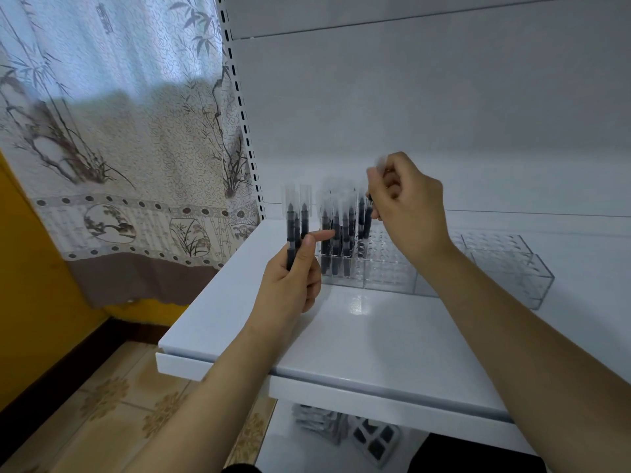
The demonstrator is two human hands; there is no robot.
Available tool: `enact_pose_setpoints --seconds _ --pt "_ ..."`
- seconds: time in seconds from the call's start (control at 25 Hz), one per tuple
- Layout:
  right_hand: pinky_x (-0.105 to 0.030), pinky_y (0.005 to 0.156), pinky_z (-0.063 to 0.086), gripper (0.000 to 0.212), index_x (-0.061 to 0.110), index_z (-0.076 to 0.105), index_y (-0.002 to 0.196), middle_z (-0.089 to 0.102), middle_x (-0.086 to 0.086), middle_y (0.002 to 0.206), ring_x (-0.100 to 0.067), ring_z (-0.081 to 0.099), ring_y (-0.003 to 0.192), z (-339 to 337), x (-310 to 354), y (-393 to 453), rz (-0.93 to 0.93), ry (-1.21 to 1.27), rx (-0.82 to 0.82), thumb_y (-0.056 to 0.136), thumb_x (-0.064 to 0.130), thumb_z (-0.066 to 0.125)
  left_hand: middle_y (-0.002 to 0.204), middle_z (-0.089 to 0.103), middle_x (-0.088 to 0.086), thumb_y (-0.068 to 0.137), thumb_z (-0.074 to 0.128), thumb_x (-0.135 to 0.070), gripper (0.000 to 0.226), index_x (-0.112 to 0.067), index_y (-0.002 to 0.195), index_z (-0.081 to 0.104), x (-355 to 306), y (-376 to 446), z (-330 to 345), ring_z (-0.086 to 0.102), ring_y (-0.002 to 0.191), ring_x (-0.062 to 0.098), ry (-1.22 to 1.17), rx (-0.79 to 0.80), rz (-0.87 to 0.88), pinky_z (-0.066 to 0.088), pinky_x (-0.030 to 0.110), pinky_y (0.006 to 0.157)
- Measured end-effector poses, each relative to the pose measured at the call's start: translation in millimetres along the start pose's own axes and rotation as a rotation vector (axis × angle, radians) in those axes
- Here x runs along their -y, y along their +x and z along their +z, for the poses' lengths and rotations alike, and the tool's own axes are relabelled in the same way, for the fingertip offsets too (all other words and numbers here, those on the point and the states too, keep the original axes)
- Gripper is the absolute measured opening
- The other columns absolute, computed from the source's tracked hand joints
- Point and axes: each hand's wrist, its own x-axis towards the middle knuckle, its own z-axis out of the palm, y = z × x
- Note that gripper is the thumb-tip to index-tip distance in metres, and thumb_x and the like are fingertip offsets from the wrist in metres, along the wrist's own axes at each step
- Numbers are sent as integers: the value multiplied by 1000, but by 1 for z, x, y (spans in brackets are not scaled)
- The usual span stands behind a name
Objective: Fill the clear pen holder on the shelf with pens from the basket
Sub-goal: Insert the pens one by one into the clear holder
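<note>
A clear pen holder (386,271) with a grid of holes stands on the white shelf (358,336). Several black pens with clear caps (336,230) stand upright in its left part. My left hand (290,285) grips a small bunch of the same pens (297,216) upright, just left of the holder, index finger stretched toward the standing pens. My right hand (406,206) is above the holder and pinches one pen (368,213) by its clear cap; the pen's lower end is at the holes. The basket is under the shelf, mostly hidden.
A second clear holder (512,268) stands to the right on the shelf. A slotted upright (242,114) and a patterned curtain (119,148) are at the left. Below the shelf lie grey packets (321,421) and a white basket (375,438).
</note>
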Motion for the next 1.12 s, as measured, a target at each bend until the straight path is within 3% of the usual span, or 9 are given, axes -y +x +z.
enact_pose_setpoints --seconds 0.24,0.44,0.68,0.84,0.96,1.04,1.12 --pt "-46 65 59 29 7 55 83 66 -9 71 -15 67 55 3 -9 1 38 -162 268 100 30 55 57 23 -7 106 40 -33 32 -25 120 68 -1 0 1 18 48 10 -33 20 -34 17 20 42" --pt "-42 63 55 37 7 56 73 64 -12 65 -30 62 59 -1 -12 7 43 -231 256 97 34 59 60 27 -3 106 30 -17 40 -24 126 64 -1 1 -1 18 49 10 -64 68 -71 15 19 44" --pt "-24 52 56 34 2 62 75 66 -11 63 -8 64 46 -6 -10 7 62 -173 283 96 28 64 59 32 -3 103 26 -13 47 -26 129 63 1 4 -3 18 49 10 -80 98 -115 13 22 45" --pt "-38 61 59 33 12 65 71 65 -3 61 -12 62 49 -9 -15 5 24 -240 429 95 34 62 59 33 -2 103 29 -15 44 -23 128 64 1 3 -3 18 49 11 -82 102 -115 13 22 46" --pt "-29 56 45 39 20 61 69 57 4 57 -10 51 51 -10 -14 8 -34 -307 243 96 48 54 58 36 -1 104 30 -14 40 -15 122 66 3 3 -4 20 49 11 -80 110 -106 17 21 44" --pt "-25 57 40 39 17 61 71 56 4 56 -10 48 51 -14 -6 8 -119 -221 88 96 46 54 59 38 0 105 34 -13 37 -14 120 67 2 1 -5 22 49 11 -98 137 -89 16 21 45" --pt "-18 55 38 39 14 66 73 57 2 56 -9 48 50 -14 4 3 -187 -106 132 93 46 60 61 38 2 104 41 -14 32 -14 126 65 2 0 -4 22 50 11 -140 181 -75 14 24 47"
